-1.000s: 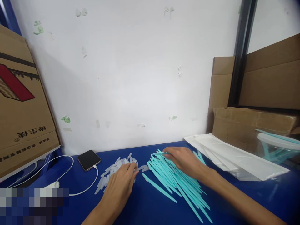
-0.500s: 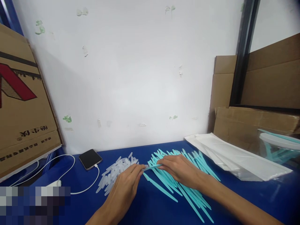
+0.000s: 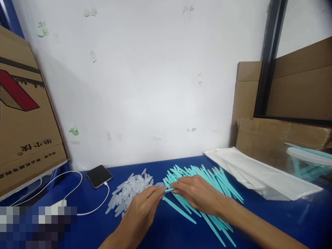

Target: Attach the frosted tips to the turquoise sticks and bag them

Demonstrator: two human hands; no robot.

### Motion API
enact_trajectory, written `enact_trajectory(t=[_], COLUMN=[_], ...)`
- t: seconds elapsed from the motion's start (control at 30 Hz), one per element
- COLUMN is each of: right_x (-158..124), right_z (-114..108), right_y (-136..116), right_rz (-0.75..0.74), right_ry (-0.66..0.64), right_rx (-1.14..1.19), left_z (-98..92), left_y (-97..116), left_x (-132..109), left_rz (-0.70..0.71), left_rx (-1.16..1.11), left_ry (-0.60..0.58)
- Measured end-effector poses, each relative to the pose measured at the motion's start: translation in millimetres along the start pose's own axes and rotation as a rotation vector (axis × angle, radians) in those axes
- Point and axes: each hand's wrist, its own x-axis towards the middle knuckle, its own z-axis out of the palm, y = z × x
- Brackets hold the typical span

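Observation:
My right hand [image 3: 198, 193] lies over a heap of teal plastic sticks [image 3: 207, 186] on the blue table [image 3: 166, 231] and pinches one teal stick [image 3: 169, 190] by its end. My left hand [image 3: 141, 211] meets it from the left, its fingertips pinched on a small clear cap at the tip of that stick. Just left of my left hand lies a pile of translucent white caps [image 3: 129, 193].
A black phone [image 3: 99, 176] on a white charging cable [image 3: 77, 207] lies at the back left. A large cardboard box [image 3: 23, 117] stands at the left. White plastic bags [image 3: 259, 173] and cardboard boxes [image 3: 282, 135] fill the right side. A white wall is behind.
My right hand drew back from the far end of the teal heap with one stick. My left hand left the cap pile and came to the stick's tip.

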Motion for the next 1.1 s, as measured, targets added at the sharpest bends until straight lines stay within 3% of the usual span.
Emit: enact_trajectory(t=[0.13, 0.27, 0.5, 0.63, 0.9, 1.1], right_x=[0, 2, -10, -25, -30, -29], right_z=[3, -11, -54, -66, -51, -48], right_y=[-2, 5, 57, 78, 83, 83], right_rz=[0.013, 0.126, 0.697, 0.904, 1.027, 1.053], right_ry=[0.028, 0.005, -0.226, -0.313, -0.428, -0.433], right_rx=[0.047, 0.01, -0.501, -0.559, -0.488, -0.479], left_z=[2.3, -1.2, -9.4, -5.7, -6.3, -7.2], left_y=[-1, 2, 5, 1, 1, 6], left_x=[-2, 1, 5, 0, 1, 4], left_rz=[0.003, -0.066, -0.141, -0.208, -0.32, -0.278], left_rx=[0.025, 0.133, 0.5, 0.501, 0.51, 0.545], left_ry=[0.071, 0.074, -0.191, -0.296, -0.425, -0.496])
